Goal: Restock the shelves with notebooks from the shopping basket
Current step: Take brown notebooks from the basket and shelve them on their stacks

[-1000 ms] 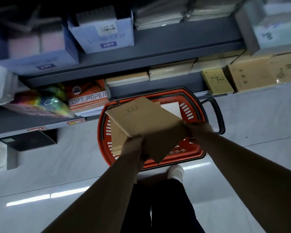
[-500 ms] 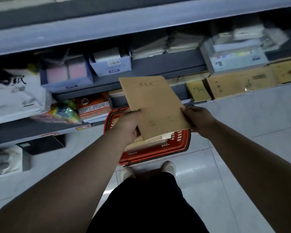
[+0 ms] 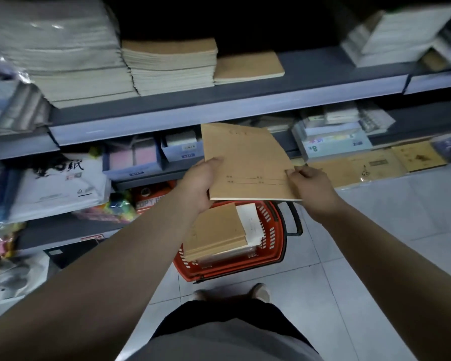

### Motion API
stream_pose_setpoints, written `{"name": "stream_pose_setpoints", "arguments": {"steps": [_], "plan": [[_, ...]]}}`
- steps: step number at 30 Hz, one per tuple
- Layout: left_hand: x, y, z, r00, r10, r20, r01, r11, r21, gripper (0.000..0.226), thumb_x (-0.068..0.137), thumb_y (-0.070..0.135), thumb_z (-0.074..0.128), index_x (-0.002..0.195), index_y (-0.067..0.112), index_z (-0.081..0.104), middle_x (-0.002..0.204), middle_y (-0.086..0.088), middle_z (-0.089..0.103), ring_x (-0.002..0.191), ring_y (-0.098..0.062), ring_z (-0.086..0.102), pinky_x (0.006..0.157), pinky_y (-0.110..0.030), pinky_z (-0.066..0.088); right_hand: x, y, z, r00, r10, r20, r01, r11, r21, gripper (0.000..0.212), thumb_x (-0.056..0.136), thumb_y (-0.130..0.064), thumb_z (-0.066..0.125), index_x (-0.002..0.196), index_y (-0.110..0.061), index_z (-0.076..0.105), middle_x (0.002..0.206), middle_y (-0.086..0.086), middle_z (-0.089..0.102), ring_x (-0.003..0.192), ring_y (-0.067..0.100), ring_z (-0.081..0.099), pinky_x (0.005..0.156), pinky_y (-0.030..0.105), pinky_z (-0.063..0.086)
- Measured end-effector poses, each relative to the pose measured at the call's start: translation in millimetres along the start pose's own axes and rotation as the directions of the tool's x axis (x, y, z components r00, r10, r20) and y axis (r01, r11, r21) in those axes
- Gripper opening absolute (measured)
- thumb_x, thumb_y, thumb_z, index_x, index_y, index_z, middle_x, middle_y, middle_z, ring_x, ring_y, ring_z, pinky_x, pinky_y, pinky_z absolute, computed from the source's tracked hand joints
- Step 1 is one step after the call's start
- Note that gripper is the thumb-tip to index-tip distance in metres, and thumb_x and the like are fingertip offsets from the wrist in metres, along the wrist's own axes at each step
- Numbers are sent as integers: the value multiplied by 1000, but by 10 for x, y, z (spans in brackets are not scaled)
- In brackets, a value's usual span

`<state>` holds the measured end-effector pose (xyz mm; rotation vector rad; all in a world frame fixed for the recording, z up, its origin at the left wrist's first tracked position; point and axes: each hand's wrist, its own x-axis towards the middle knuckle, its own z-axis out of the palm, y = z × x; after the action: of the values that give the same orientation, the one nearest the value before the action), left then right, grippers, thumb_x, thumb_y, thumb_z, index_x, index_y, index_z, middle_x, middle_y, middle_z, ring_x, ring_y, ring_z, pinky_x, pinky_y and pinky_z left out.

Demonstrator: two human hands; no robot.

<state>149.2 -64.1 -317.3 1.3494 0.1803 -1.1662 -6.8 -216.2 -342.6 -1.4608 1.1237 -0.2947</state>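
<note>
While I grip one kraft notebook (image 3: 245, 162) mid-frame with left hand (image 3: 201, 183) and right hand (image 3: 307, 188) (fingers curled on its edges), it is not yet shelved; a notebook stack (image 3: 214, 230) sits in the red basket (image 3: 245, 267), lower centre.

Head view. My left hand (image 3: 198, 183) grips the left edge of a brown notebook (image 3: 245, 162), thumb on the cover; my right hand (image 3: 310, 188) pinches its near right corner. Below it, on the floor, a red shopping basket (image 3: 235, 268) holds stacked brown notebooks (image 3: 216, 230) (a white sheet (image 3: 250, 222) lies beside them). On the upper shelf (image 3: 219, 110), a tall brown pile (image 3: 169, 66) stands just beside a low one (image 3: 248, 66).
</note>
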Motion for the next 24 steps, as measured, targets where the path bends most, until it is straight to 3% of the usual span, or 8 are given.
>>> {"name": "stream_pose_setpoints", "arguments": {"steps": [4,8,11,16,19,24], "plan": [[-186,20,26,999,-13,30,14,999,-44,24,100,26,51,117,12,61,109,-15,70,97,-31,68,76,-40,58,-106,-221,-124,1000,-22,10,22,1000,-7,17,97,-26,55,100,-13,66,93,2,66,80,19,63,55,28,51],[-322,40,108,999,9,43,-6,997,-73,29,102,27,47,125,12,58,117,-17,67,104,-33,66,79,-44,56,-175,-328,-222,998,-54,10,54,997,-50,20,98,-27,54,105,-13,66,98,1,65,88,17,60,68,30,49],[-402,116,207,999,20,27,-18,996,-89,29,101,28,49,124,13,58,116,-16,68,104,-33,66,79,-44,56,-207,-428,-295,998,-71,-3,70,997,-29,15,98,-25,54,100,-15,65,92,-3,63,80,10,57,60,25,45],[-481,293,381,993,119,1,-119,990,-79,17,101,27,50,110,17,60,89,-8,75,79,-23,72,59,-33,57,-213,-655,-421,997,-73,13,73,997,28,17,99,-26,53,102,-15,64,96,1,63,86,18,56,64,28,45],[-512,403,495,988,155,11,-154,984,-87,25,100,28,50,122,16,56,103,-11,72,86,-27,71,61,-36,58,-196,-806,-518,991,-133,16,133,991,17,15,99,-26,52,96,-19,65,92,-4,64,84,14,57,66,27,45],[-489,467,696,988,156,-11,-157,982,-109,30,99,30,53,125,15,56,101,-12,73,83,-28,73,59,-39,58,-84,-958,-647,982,-187,2,187,982,20,15,100,-24,50,103,-17,63,96,-5,63,90,14,57,76,29,46]]}}
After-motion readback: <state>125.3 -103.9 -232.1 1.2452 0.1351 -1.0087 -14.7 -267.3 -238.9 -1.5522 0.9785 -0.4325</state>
